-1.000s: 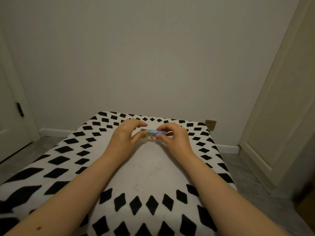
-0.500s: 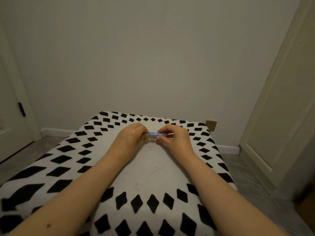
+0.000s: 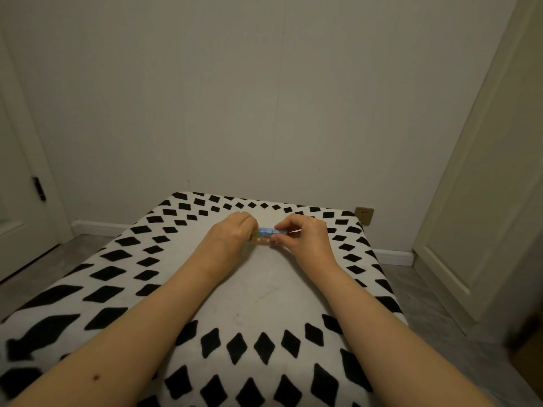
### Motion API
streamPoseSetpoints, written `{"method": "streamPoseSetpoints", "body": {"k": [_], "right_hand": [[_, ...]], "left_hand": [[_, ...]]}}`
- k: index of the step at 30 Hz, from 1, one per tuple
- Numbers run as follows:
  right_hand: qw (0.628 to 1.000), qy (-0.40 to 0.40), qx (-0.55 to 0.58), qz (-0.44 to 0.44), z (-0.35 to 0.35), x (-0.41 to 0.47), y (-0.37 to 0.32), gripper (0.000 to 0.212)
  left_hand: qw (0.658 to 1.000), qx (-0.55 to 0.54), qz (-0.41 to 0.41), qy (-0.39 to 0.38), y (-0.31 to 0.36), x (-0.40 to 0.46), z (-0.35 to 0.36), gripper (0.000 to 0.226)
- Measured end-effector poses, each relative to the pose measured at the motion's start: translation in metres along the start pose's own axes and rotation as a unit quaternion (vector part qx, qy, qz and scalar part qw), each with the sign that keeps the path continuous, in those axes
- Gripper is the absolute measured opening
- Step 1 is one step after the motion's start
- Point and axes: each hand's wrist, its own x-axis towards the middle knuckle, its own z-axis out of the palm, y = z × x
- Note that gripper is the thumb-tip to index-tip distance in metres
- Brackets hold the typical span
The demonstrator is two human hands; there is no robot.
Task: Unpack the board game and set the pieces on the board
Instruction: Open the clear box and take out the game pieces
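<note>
Both hands, the left hand and right hand, are now pinching closer on the small clear game case (lid seemingly unopened) above the surface.

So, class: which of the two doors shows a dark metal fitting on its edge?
The left door: a dark fitting sits on its edge; the right door shows none.

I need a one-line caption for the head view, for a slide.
Both hands, left and right, pinch a small clear case of coloured pieces above a black-and-white patterned cloth.
</note>
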Motion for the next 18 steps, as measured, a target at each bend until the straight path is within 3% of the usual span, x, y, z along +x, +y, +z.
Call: {"method": "streamPoseSetpoints", "body": {"k": [12,18], "right_hand": [[1.000,-0.013,-0.001,-0.015,-0.0049,0.0023,0.0017,0.008],[0.981,-0.035,-0.154,-0.109,-0.0058,0.0023,0.0007,0.011]], "left_hand": [[0.993,-0.106,-0.047,0.031,-0.0032,-0.0044,-0.0021,0.012],[0.985,-0.146,-0.081,0.044,-0.0028,-0.0037,-0.0033,0.014]]}}
